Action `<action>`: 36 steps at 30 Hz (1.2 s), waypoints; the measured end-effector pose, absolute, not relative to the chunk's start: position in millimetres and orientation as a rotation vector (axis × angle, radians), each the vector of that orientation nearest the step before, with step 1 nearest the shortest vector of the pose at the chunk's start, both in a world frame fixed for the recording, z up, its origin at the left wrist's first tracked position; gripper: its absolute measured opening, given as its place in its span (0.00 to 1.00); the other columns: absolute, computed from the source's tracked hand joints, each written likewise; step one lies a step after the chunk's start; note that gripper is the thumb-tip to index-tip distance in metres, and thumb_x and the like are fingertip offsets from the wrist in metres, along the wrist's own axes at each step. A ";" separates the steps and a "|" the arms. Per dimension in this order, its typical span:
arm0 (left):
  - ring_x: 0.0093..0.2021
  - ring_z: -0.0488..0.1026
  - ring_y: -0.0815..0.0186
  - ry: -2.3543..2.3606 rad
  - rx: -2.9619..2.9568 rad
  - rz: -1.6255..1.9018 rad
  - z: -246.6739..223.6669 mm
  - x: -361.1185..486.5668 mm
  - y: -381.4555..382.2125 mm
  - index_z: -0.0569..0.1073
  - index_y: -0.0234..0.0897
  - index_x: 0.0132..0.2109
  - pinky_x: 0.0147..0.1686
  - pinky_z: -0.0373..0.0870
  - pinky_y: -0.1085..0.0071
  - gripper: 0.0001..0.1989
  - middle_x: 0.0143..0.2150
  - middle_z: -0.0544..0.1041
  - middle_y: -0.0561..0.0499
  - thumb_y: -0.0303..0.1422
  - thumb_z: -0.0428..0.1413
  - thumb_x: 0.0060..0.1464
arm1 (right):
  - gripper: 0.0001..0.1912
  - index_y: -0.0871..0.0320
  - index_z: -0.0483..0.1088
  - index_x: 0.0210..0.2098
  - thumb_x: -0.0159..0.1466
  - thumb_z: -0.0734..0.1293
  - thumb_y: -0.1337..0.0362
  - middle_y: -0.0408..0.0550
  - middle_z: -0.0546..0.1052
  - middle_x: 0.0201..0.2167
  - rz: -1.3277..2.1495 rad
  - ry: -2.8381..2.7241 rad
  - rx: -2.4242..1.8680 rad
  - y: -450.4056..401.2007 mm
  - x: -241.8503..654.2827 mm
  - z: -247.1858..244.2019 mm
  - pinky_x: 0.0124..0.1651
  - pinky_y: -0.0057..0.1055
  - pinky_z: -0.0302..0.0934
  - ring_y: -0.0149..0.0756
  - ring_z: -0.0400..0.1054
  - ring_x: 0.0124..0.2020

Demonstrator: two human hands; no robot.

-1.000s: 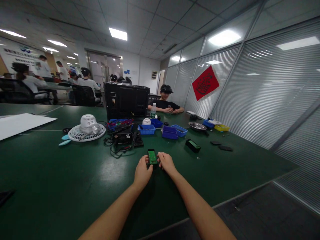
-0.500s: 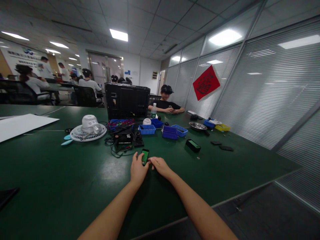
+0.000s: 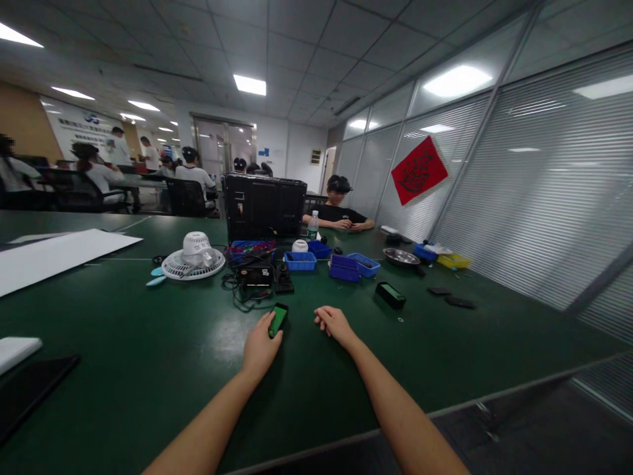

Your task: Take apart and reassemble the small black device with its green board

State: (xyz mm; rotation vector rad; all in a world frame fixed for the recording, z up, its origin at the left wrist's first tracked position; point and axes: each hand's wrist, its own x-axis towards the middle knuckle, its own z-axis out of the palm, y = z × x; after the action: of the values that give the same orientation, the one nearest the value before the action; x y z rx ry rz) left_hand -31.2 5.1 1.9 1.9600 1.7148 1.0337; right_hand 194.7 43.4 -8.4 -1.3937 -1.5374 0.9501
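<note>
My left hand (image 3: 262, 344) is closed around the sides of a small black slab with a green face (image 3: 279, 320), which looks like a circuit board in a black case. The slab is at the table's middle, thumb on its near right side. To the right, apart from it, my right hand (image 3: 335, 323) is low over the table with its fingers curled together. Whether anything small is between those fingers is hidden. Beyond the right hand lies a black box with a green top (image 3: 390, 295), and a small pale ring (image 3: 400, 320) is near it.
Behind the slab are a tangle of cables (image 3: 242, 290), a white fan part (image 3: 194, 262), blue bins (image 3: 300, 262) and a large black panel (image 3: 266, 208). A metal bowl (image 3: 401, 257) and flat black pieces (image 3: 459, 302) lie right. A co-worker (image 3: 339, 214) sits across the table.
My right hand has moved away from the slab to the right. The left hand keeps hold of the slab, now tilted to the right. The view has turned somewhat left.
</note>
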 end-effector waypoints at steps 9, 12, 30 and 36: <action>0.54 0.64 0.59 1.993 1.864 0.989 9.9 -99.4 -4.0 0.66 0.35 0.54 0.53 0.60 0.65 0.22 0.56 0.67 0.45 0.33 0.51 0.50 | 0.14 0.62 0.69 0.32 0.57 0.59 0.57 0.43 0.72 0.23 0.937 -1.552 -1.413 43.2 194.1 -6.4 0.13 0.20 0.50 0.23 0.58 0.15; 0.52 0.66 0.58 2.087 1.795 0.982 10.9 -128.2 -4.5 0.64 0.38 0.55 0.50 0.63 0.64 0.23 0.54 0.68 0.45 0.36 0.51 0.51 | 0.15 0.61 0.69 0.31 0.57 0.59 0.56 0.43 0.72 0.23 0.934 -1.561 -1.416 43.7 194.7 -7.6 0.13 0.20 0.49 0.22 0.57 0.14; 0.56 0.61 0.50 2.457 1.236 1.295 29.5 -198.3 8.0 0.52 0.30 0.60 0.50 0.62 0.60 0.41 0.57 0.62 0.35 0.49 0.53 0.46 | 0.15 0.61 0.68 0.33 0.58 0.59 0.56 0.42 0.71 0.23 0.894 -1.617 -1.457 45.6 197.0 -8.8 0.14 0.20 0.49 0.22 0.56 0.14; 0.54 0.63 0.50 2.443 1.258 1.225 29.8 -197.5 7.0 0.51 0.33 0.61 0.50 0.62 0.59 0.39 0.54 0.66 0.39 0.44 0.54 0.46 | 0.14 0.61 0.69 0.34 0.58 0.59 0.57 0.42 0.71 0.22 0.900 -1.641 -1.484 46.8 196.9 -9.0 0.14 0.20 0.49 0.23 0.57 0.14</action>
State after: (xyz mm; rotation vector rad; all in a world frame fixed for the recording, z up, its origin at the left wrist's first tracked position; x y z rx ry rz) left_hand -197.5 7.0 29.8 1.2581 2.4430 1.2247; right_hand 196.9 46.8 -9.0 -1.4839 -1.6406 0.9001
